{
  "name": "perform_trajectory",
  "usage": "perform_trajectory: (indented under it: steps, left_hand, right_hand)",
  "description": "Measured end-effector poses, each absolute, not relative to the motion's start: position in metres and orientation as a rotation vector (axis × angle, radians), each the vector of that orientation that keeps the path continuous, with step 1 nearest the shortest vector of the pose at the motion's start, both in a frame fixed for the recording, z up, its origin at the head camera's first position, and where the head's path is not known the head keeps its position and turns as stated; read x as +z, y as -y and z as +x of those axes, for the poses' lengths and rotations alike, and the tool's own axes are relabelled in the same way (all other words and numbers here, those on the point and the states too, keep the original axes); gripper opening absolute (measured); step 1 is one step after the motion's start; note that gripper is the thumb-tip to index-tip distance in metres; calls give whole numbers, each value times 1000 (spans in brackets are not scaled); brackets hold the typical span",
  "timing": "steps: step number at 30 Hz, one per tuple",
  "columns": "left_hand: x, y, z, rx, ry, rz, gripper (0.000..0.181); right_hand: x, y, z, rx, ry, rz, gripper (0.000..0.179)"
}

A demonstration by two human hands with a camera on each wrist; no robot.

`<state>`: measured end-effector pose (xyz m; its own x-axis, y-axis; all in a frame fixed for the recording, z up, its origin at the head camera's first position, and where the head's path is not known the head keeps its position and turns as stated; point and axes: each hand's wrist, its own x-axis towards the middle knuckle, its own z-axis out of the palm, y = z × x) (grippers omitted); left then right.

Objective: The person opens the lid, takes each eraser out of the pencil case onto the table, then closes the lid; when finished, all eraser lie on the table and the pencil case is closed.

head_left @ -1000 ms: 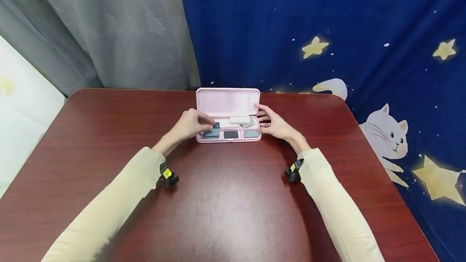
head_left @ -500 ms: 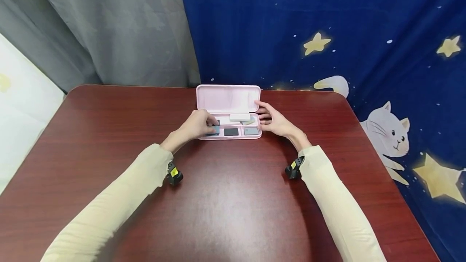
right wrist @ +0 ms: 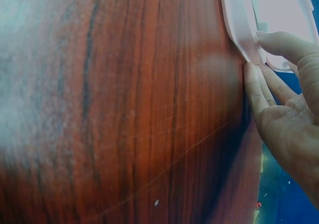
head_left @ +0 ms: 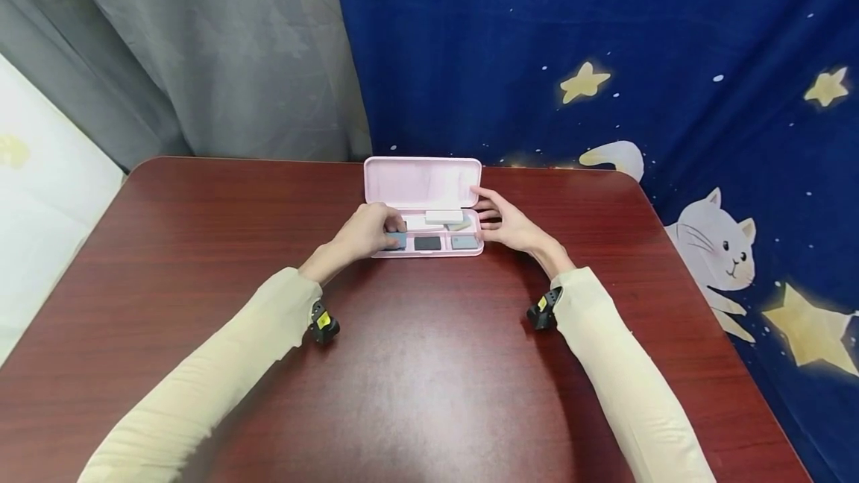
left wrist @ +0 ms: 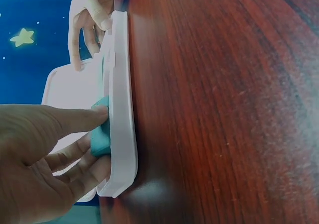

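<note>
A pink pencil case (head_left: 423, 253) lies with its lid (head_left: 423, 181) raised. My left hand (head_left: 365, 231) is at its left end, pinching a blue-grey block like an eraser (left wrist: 101, 134) between thumb and fingers, low in the front left compartment. Part of that block is hidden by the hand. My right hand (head_left: 513, 229) touches the case's right end with fairly straight, spread fingers; one fingertip reaches the lid and the thumb rests at the end of the base. Inside lie a dark block (head_left: 427, 243), a light blue-grey block (head_left: 464, 242) and a white block (head_left: 444, 217).
The case stands near the back edge of a reddish-brown wooden table (head_left: 423, 364). Behind hang a grey curtain (head_left: 255, 58) and a blue curtain (head_left: 470, 58) with stars. Each wrist wears a small black camera.
My left hand has moved a little right and down over the front left compartment, covering more of the blue-grey block. The right hand has stayed at the case's right end.
</note>
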<state>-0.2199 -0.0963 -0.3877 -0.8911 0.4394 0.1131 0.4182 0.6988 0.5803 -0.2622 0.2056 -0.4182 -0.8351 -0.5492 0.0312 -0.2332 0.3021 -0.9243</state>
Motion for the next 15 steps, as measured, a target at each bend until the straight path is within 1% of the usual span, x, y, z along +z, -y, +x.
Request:
perform_trajectory:
  steps: [4, 9, 15]
  left_hand:
    - [-386, 97, -217, 1019, -2864, 710, 13]
    - [-385, 102, -216, 1129, -2853, 645, 16]
    - [-387, 111, -217, 1358, -2710, 464, 19]
  right_hand:
    - [-419, -207, -263, -1558, -2281, -746, 84]
    - [-420, -207, -264, -1537, -2292, -700, 85]
    - [-417, -204, -263, -1559, -2263, -667, 88]
